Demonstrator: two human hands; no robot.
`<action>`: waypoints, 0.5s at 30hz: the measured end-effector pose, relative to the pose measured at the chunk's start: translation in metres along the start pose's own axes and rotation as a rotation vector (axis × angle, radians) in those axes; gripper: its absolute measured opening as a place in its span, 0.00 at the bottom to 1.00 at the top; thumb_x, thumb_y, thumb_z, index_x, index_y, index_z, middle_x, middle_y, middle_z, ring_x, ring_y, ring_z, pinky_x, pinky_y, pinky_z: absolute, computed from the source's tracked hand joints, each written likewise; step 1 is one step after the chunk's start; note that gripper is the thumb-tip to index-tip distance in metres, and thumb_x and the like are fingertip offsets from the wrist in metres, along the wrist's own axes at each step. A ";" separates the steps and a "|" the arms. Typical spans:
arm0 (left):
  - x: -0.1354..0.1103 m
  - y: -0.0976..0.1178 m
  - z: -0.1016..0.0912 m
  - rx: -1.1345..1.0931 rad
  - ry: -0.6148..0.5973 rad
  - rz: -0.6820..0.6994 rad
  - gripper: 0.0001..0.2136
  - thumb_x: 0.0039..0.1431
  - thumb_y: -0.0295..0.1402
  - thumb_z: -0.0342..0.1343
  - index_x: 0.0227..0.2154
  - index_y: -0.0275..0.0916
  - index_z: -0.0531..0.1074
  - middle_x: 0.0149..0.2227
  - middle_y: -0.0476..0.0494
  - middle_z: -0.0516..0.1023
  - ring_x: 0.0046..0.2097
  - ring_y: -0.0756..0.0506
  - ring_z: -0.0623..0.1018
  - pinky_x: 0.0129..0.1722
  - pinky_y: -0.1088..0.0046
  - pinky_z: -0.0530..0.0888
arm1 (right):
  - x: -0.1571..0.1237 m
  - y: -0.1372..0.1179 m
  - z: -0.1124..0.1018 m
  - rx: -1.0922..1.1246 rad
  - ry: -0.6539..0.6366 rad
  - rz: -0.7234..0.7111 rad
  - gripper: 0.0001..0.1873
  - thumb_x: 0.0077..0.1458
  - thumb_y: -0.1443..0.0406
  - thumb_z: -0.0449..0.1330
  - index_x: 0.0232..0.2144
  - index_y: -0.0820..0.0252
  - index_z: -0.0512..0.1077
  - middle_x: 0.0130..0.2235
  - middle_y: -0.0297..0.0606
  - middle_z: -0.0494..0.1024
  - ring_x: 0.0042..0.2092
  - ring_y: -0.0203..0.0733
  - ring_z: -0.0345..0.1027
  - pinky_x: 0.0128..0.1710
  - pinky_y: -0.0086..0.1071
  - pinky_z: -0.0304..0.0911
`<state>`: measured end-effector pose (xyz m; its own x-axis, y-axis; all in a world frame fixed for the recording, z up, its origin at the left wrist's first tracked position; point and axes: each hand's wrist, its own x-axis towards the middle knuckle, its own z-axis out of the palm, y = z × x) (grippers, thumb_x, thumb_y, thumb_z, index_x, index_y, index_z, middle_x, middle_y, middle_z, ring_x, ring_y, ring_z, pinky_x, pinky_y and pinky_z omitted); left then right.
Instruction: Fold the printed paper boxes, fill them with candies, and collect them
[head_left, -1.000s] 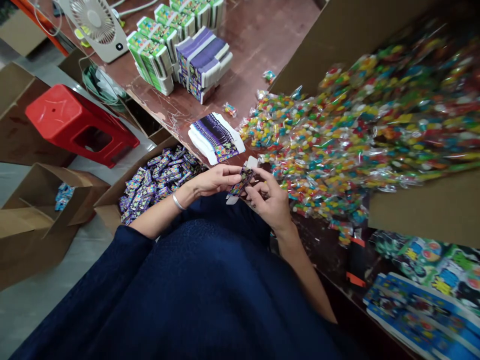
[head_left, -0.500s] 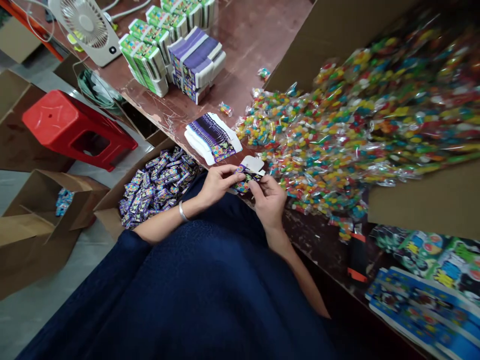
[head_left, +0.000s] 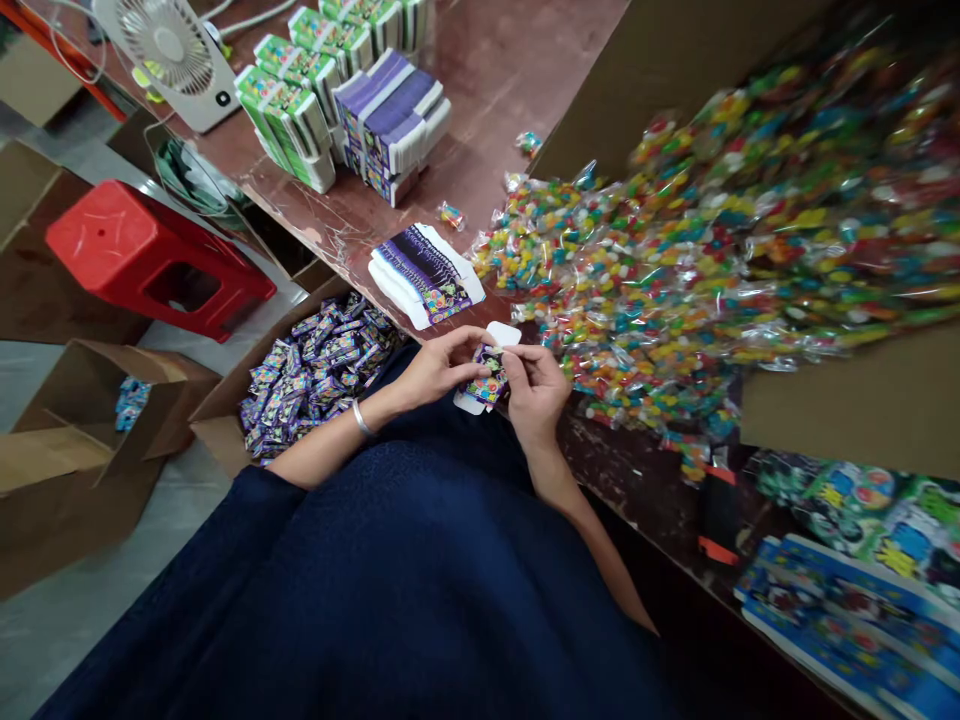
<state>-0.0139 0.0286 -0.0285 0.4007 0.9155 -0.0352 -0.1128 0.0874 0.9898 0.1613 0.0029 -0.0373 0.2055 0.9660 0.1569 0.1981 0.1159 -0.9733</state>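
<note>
Between my two hands is a small purple printed candy box (head_left: pixel 489 378), with white flaps sticking out at its top and bottom. My left hand (head_left: pixel 442 368) pinches its left side, thumb on the printed face. The fingers of my right hand (head_left: pixel 537 385) close on the upper right edge, near the top flap. Just beyond lies a fanned stack of flat purple cartons (head_left: pixel 427 275) on the table. To the right spreads a heap of clear packets of colourful jelly beans (head_left: pixel 600 290). Below the table edge at left, a cardboard box (head_left: pixel 217 425) holds many filled purple boxes (head_left: pixel 322 370).
Banded bundles of green cartons (head_left: pixel 289 110) and purple cartons (head_left: pixel 390 120) stand at the back beside a white fan (head_left: pixel 169 55). A red stool (head_left: pixel 157 255) is on the floor at left. A black-and-orange cutter (head_left: pixel 720 515) and blue printed packaging (head_left: pixel 847 610) lie at right.
The small box has turned more upright between my hands, so its printed face and a lower white flap now show. My right fingers have moved up to its top edge.
</note>
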 end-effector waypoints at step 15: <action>-0.005 0.008 0.004 0.044 0.054 0.013 0.20 0.59 0.36 0.68 0.48 0.41 0.64 0.42 0.46 0.76 0.40 0.51 0.77 0.36 0.76 0.75 | 0.022 -0.017 -0.010 0.189 -0.221 0.096 0.14 0.53 0.54 0.73 0.31 0.54 0.74 0.35 0.34 0.80 0.38 0.40 0.75 0.41 0.35 0.74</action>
<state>-0.0130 0.0230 -0.0203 0.3501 0.9363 -0.0283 -0.0773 0.0590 0.9953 0.1716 0.0199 -0.0157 -0.0031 0.9991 0.0424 0.0016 0.0424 -0.9991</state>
